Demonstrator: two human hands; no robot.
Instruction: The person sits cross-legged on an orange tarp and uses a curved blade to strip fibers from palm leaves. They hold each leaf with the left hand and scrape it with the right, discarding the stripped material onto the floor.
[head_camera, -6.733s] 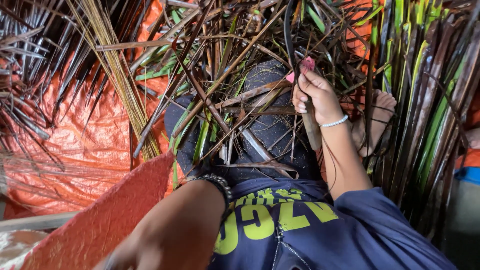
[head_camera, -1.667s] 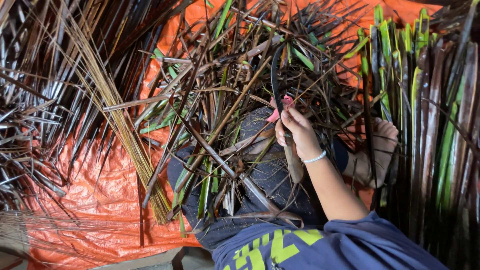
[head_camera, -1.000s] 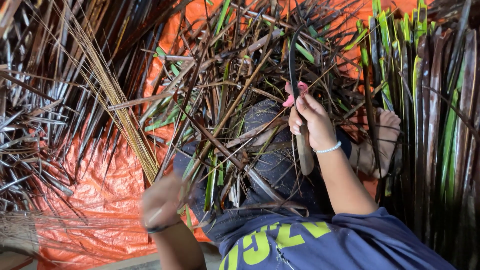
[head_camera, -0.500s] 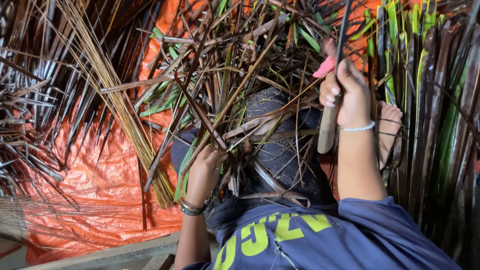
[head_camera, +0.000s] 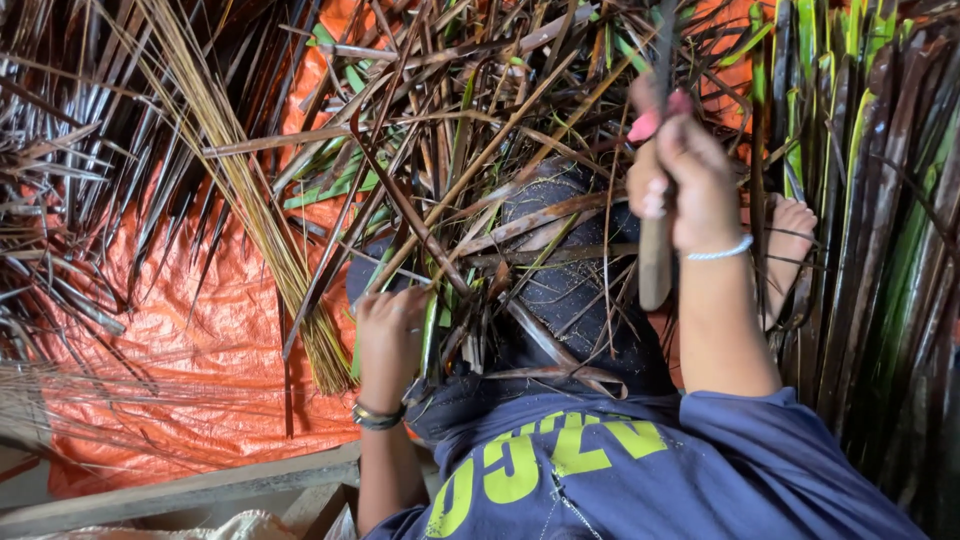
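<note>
Right hand, upper right of centre: fingers curled tight round the wooden handle of a knife, its dark blade rising blurred toward the top edge. Left hand, lower centre-left: fingers closed on dry leaf strips from the heap of brown and green palm leaves across the lap. Orange tarp at left, with 1 sheaf of tan midribs on it.

Leaf strips clog lap; open orange tarp at left.
</note>
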